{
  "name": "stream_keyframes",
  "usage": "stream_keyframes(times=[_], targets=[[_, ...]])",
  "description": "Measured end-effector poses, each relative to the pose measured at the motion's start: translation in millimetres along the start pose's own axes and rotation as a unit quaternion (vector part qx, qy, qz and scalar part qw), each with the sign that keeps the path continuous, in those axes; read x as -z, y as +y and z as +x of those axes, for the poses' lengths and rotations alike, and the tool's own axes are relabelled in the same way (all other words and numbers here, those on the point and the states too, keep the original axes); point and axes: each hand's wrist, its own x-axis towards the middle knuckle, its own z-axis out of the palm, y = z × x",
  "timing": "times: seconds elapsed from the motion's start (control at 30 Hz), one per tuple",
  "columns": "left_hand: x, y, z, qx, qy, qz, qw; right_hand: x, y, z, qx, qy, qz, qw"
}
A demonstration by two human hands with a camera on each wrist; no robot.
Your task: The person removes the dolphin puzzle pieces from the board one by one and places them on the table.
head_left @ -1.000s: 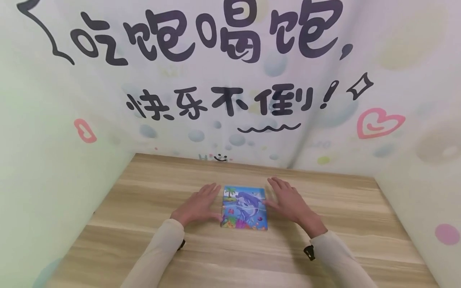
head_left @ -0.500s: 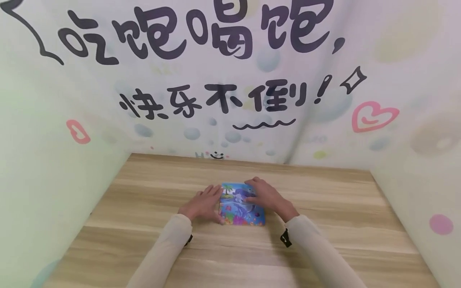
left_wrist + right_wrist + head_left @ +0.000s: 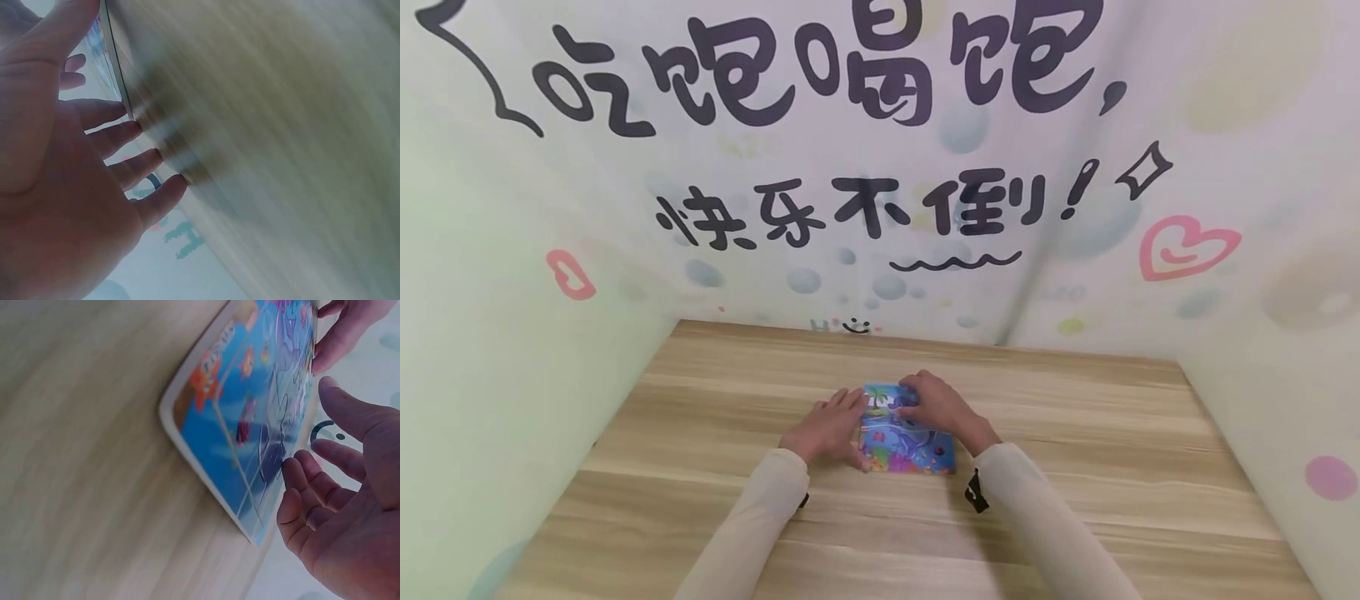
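Note:
A flat square jigsaw puzzle point(image 3: 906, 454) with a dolphin, palm tree and coral picture lies on the wooden table. Cut lines between its pieces show in the right wrist view, on the glossy puzzle face point(image 3: 237, 394). My left hand point(image 3: 829, 429) rests along the puzzle's left side, thumb at the lower corner and straight fingers at the upper one. In the left wrist view, the fingers of that hand point(image 3: 69, 181) spread by the puzzle's edge. Reaching over the upper right part, my right hand point(image 3: 942, 407) has its bent fingertips at the surface, thumb apart, hiding much of the dolphin.
The wood-grain table point(image 3: 715, 500) meets a white printed curtain point(image 3: 880, 150) with large dark lettering at the back. Pale walls close in on the left and right sides. A dark wrist strap point(image 3: 976, 493) shows below the right sleeve.
From the puzzle's right edge, my right hand has moved left over its upper part. My left hand has shifted slightly right against the left side. The puzzle stays about where it was.

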Motion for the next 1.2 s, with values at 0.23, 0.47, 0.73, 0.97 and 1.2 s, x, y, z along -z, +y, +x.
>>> stream_keyframes(times=[0.23,0.47,0.73,0.97,1.2], targets=[[0.9,3.5,0.1,0.005,-0.003,-0.005,1.0000,-4.3,-3.3,7.6,-0.002,-0.004,0.010,0.9999],[2.3,5.9,-1.4,0.008,-0.007,-0.005,0.9999,-5.4,-12.0,11.5,-0.019,-0.019,-0.024,0.9993],[2.1,2.9,0.5,0.009,-0.004,-0.001,1.0000,-7.6,-15.8,18.7,-0.031,-0.019,-0.023,0.9991],[1.3,1.8,2.4,0.010,-0.002,0.003,0.9999,-10.0,-16.1,24.9,-0.050,-0.017,-0.003,0.9986],[1.2,1.8,3.9,0.012,-0.003,0.003,0.9999,-9.5,-22.1,27.2,-0.065,-0.006,-0.007,0.9979]])
